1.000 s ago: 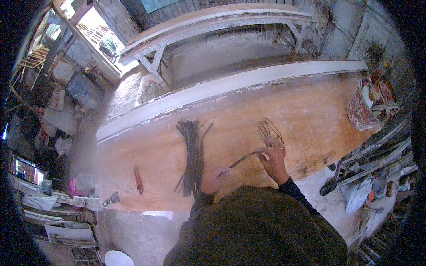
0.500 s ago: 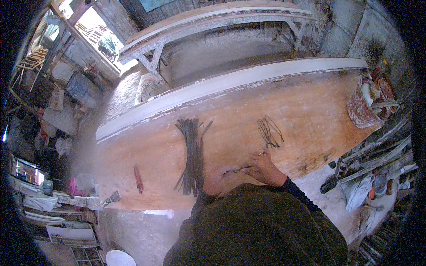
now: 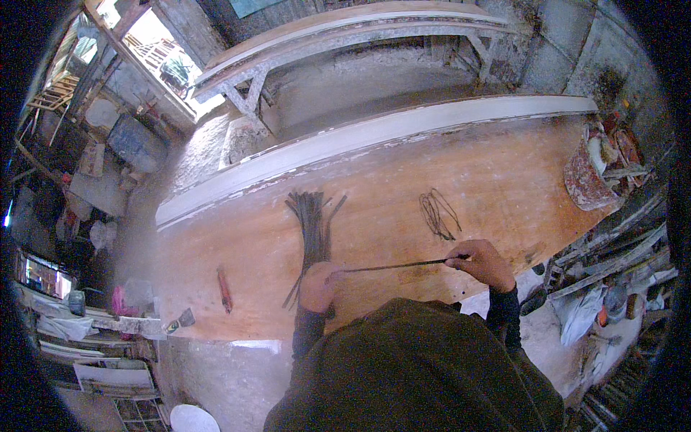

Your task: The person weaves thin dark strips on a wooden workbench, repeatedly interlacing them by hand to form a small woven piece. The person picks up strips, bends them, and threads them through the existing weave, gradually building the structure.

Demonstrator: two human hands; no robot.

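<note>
A thin dark strip (image 3: 403,266) is stretched nearly level above the wooden tabletop (image 3: 374,194). My right hand (image 3: 485,263) pinches its right end between thumb and fingers. At the other end, my left hand (image 3: 317,286) is closed on the strip, its fingers somewhat blurred. Partly behind the left hand lies a bundle of similar dark strips (image 3: 311,223), flat on the board with its lower part covered. A loose coil of thin dark cord or strip (image 3: 437,216) rests beyond my right hand, touched by neither hand.
Farther left on the tabletop lie a slim red tool (image 3: 224,290) and a scraper (image 3: 181,321). A paint-smeared bucket (image 3: 583,173) stands at the right end. White trim (image 3: 374,135) runs along the far edge. Behind it is a long bench (image 3: 345,32).
My hands have moved apart, the right one to the right and the left one to the left over the bundle. The strip between them is now drawn out straight.
</note>
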